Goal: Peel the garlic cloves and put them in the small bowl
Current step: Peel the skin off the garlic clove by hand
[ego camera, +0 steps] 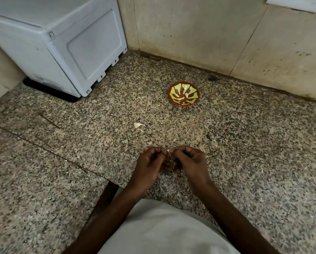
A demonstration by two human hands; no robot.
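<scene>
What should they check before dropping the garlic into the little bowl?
1. Clove held: ok. The left hand and right hand pinch a small pale garlic clove together.
2. Clove fully peeled: cannot tell, fingers hide it.
3. Small red-and-green patterned bowl upright: ok.
4. Bowl holds nothing: cannot tell, the pattern hides small pieces.
5. Way to the bowl: ok, bare speckled granite counter.
6. More to do: pale garlic pieces lie loose on the counter.
</scene>
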